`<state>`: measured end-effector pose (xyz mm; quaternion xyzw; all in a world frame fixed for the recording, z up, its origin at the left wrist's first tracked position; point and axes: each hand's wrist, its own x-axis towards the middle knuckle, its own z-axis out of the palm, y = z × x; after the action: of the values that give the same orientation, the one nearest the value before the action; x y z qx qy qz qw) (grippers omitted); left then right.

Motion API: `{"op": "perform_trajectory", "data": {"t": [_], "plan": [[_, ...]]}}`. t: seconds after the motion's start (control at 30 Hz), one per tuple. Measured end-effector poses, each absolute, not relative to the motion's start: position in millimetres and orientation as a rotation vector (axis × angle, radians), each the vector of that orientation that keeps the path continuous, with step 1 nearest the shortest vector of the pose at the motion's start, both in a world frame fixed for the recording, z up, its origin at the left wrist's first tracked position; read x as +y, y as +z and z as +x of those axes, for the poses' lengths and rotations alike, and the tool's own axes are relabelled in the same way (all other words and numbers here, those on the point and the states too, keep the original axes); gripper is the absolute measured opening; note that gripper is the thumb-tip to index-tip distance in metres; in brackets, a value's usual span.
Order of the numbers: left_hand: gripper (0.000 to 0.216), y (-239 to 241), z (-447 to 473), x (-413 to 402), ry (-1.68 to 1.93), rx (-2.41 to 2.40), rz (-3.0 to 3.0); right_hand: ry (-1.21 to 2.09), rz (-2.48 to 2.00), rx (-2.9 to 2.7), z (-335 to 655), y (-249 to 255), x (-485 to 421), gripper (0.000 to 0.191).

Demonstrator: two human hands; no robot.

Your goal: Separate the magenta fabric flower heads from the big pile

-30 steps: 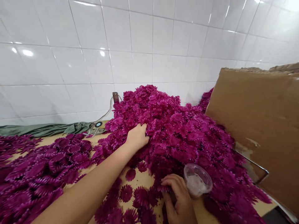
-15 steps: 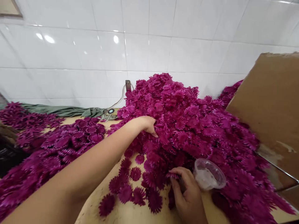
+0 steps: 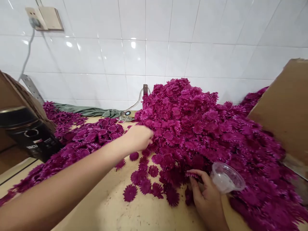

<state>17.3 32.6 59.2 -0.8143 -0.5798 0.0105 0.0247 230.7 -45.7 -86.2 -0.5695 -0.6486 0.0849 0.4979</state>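
A tall heap of magenta fabric flower heads [image 3: 192,125] rises against the white tiled wall. My left hand [image 3: 138,137] reaches into the heap's left flank, its fingers curled among the flowers. My right hand [image 3: 207,195] rests on the tan table [image 3: 115,211] at the heap's front edge. It pinches one flower head [image 3: 192,175] between thumb and fingers. A small clear plastic cup [image 3: 227,182] sits right beside that hand. Several loose flower heads [image 3: 144,184] lie on the table between my hands.
A flatter spread of flowers [image 3: 79,144] covers the table's left. A black appliance [image 3: 29,134] and brown cardboard stand at far left. A cardboard box flap [image 3: 286,109] rises at right. Green cloth [image 3: 89,111] and a cable lie along the wall, under a socket [image 3: 45,18].
The view has swung left, bringing the black appliance and socket into sight. My left hand has slid down the heap's left side, and more loose flowers lie on the table.
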Motion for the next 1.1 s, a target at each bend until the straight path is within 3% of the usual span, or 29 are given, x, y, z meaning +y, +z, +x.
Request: {"op": "perform_trajectory", "data": {"t": [0.23, 0.6, 0.77, 0.97, 1.1], "plan": [[0.027, -15, -32, 8, 0.013, -1.852, -2.473, 0.253, -1.384, -1.626, 228, -88, -47, 0.019], [0.035, 3, -76, -6, -0.314, -1.88, -2.266, 0.194, -1.415, -1.689, 209, -71, -47, 0.031], [0.036, 6, -44, -26, -0.786, -2.04, -2.552, 0.39, -1.384, -1.709, 179, -58, -36, 0.036], [0.034, -34, 23, -42, -1.437, -2.039, -3.063, 0.636, -1.26, -1.674, 151, -47, -38, 0.033], [0.034, -46, 34, -44, -1.83, -2.002, -3.023, 0.551, -1.243, -1.686, 155, -43, -40, 0.03]]}}
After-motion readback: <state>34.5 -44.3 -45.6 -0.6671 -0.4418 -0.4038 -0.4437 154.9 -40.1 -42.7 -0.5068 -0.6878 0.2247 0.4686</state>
